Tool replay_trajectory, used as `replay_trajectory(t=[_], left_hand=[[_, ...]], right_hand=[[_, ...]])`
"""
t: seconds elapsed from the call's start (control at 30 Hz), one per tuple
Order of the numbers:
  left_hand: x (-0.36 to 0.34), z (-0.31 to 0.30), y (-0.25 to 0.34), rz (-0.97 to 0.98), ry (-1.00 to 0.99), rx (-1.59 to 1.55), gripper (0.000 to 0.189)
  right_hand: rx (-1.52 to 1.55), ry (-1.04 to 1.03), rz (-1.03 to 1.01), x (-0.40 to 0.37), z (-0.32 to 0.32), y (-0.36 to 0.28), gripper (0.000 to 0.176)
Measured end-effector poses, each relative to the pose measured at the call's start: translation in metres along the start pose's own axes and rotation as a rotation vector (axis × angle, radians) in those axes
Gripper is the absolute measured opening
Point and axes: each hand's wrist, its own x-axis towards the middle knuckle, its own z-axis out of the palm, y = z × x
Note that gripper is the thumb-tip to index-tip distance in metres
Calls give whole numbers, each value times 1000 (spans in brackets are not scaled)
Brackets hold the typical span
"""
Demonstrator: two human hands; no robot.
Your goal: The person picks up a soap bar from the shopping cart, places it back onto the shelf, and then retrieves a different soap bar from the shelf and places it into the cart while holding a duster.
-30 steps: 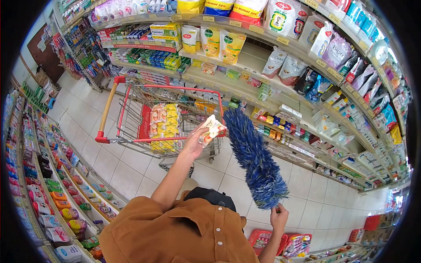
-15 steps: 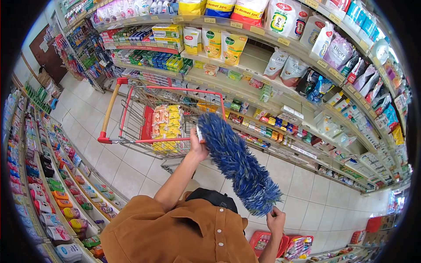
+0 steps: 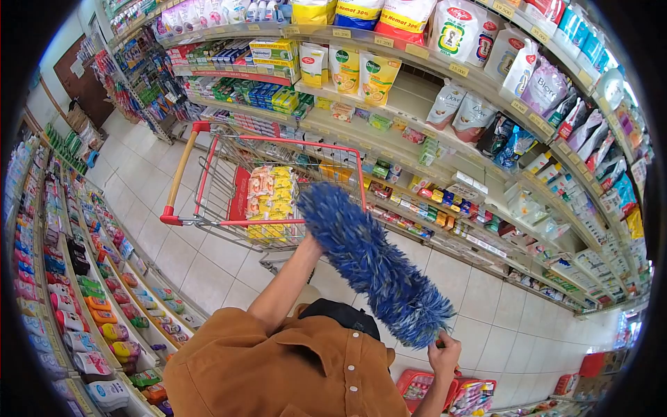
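A fluffy blue duster [image 3: 379, 267] stretches slantwise in front of my body, its upper left end near the shopping cart. My left hand [image 3: 312, 244] is at that upper end, mostly hidden behind the fibres, and supports it. Down at the lower right end, my right hand [image 3: 443, 352] has its fingers pinched together against the fibres. The duster's handle does not show. Just beyond my left hand stands the wire shopping cart [image 3: 198, 182] with a red rim, and yellow and orange packs [image 3: 272, 198] lie in it.
Shelves of refill pouches [image 3: 379, 78], soaps and boxes curve along the far side and right. Another shelf of colourful bottles [image 3: 114, 333] runs along the left. Red baskets [image 3: 415, 383] with goods stand by my right forearm. Pale floor tiles [image 3: 208, 271] lie between.
The duster's upper end has shifted left and now covers the fingers of my left hand. Its lower end and my right hand have moved slightly right and down.
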Motion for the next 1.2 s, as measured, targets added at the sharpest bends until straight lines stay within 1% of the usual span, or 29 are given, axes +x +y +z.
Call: replay_trajectory(t=[0.03, 0.07, 0.13, 0.17, 0.2, 0.23, 0.3, 0.33, 0.4, 0.43, 0.47, 0.57, 0.6, 0.63, 0.7, 0.73, 0.8, 0.83, 0.87, 0.93, 0.97, 1.0, 1.03, 1.1, 1.13, 1.17, 1.2], left_hand=[[-7, 15, 1, 31, 88, 59, 51], [-13, 32, 3, 23, 155, 135, 52], [-12, 31, 4, 20, 167, 117, 53], [-13, 33, 5, 18, 174, 109, 53], [-14, 34, 6, 32, 165, 39, 53], [-16, 38, 7, 25, 155, 38, 53], [-23, 38, 11, 12, 140, 33, 53], [-18, 30, 12, -3, 117, 28, 57], [-14, 18, 11, 0, 108, 25, 62], [-20, 28, 12, 17, 121, 27, 64], [-15, 13, 12, 9, 30, -20, 72], [-25, 21, 23, -71, 38, -13, 82], [-19, 3, 24, -104, -197, -144, 86], [-18, 2, 27, -163, -429, -259, 91], [-21, 2, 20, -19, -104, -123, 89], [-17, 7, 18, -1, -153, -119, 92], [-27, 10, 24, -14, -75, -40, 95], [-33, 15, 27, -21, -33, -1, 97], [-31, 14, 27, -10, 98, 1, 100], [-22, 7, 20, 63, -52, 215, 90], [-19, 7, 18, 100, -130, 321, 85], [-24, 2, 24, -40, -146, -108, 102], [-28, 7, 26, -45, -77, -110, 105], [-36, 7, 27, -56, 69, -117, 112], [-35, 4, 27, -97, -33, -169, 115], [-34, 3, 23, -123, 36, -175, 113], [-34, 2, 17, -152, 42, -169, 112]], right_hand=[[-11, 7, 10, 0, 1, -2, 24], [11, 34, -4, 1, 3, -2, 23], [52, 89, -41, 5, 6, -2, 21], [52, 76, -52, 6, 6, 0, 21], [52, 65, -61, 5, 5, 3, 22], [51, 54, -70, 5, 4, 4, 22], [-3, 126, -82, 6, 4, 3, 22], [-30, 161, -89, 7, 4, 2, 22], [-26, 112, -75, 10, 0, 3, 22], [-23, 89, -67, 11, -3, 1, 23], [-37, 85, -69, 12, -6, -2, 23], [-63, 82, -65, 13, -10, -9, 24], [-62, 86, -59, 13, -9, -9, 24], [-60, 92, -54, 15, -9, -9, 24], [-52, 67, -96, 15, -9, -10, 24], [-48, 56, -118, 15, -10, -11, 24], [-86, 77, -105, 19, -8, -15, 23], [-105, 85, -98, 19, -8, -17, 22], [-84, 60, -113, 20, -8, -16, 22], [-39, 18, -141, 23, -9, -14, 21], [-58, 32, -149, 24, -10, -15, 21], [-78, 45, -156, 24, -11, -16, 21], [-99, 55, -163, 24, -12, -16, 21], [-115, 103, -79, 24, -9, -12, 23], [-122, 128, -39, 24, -6, -9, 24], [-94, 137, 23, 23, -3, -6, 23], [-67, 146, 83, 20, 2, -1, 22]])
